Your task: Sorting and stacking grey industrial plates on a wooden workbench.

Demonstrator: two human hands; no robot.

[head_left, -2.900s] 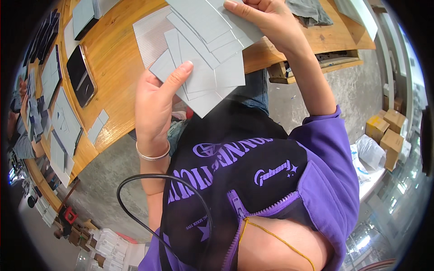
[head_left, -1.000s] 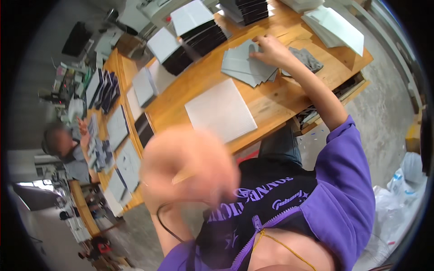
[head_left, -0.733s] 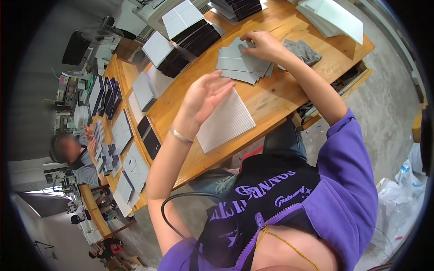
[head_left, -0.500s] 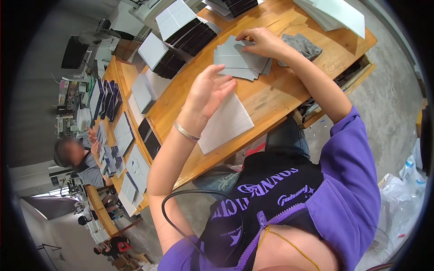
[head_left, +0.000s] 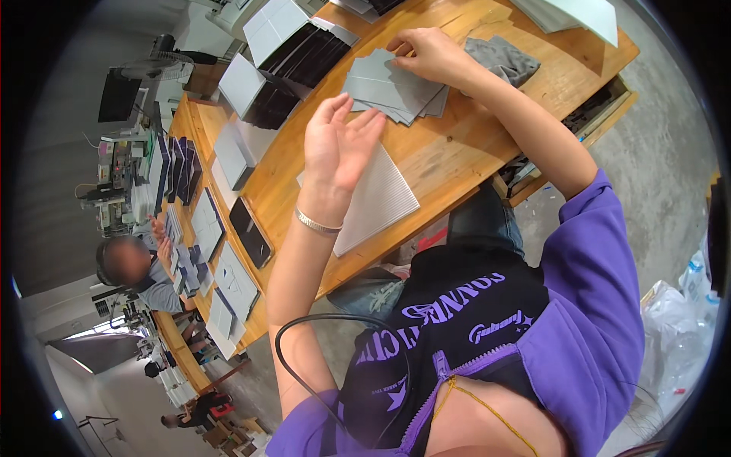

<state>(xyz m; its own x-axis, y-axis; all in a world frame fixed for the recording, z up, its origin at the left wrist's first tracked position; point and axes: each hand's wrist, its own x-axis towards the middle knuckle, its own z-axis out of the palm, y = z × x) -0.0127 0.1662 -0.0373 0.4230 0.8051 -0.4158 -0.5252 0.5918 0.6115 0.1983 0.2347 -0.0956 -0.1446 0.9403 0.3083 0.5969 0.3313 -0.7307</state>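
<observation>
Several flat grey cards lie fanned in a loose, overlapping pile on the wooden table. My right hand is over the pile's upper right edge, with thumb and fingers curved and a gap between them. The thumb tip touches the cards; nothing shows held between the fingers. In front of the pile, my left hand is raised, palm turned to the right and fingers loosely spread, with nothing in it. Below that hand lies a white ribbed sheet, partly covered by the wrist.
A crumpled grey cloth lies right of the cards. Tall stacks of white-topped, dark-sided boards stand at the back left. A dark phone lies left of my forearm. An open drawer juts out at right. Another person works at far left.
The view has shifted a little, so the table sits slightly farther left and up. My left hand has turned, its fingers spreading slightly. My right hand stays at the cards.
</observation>
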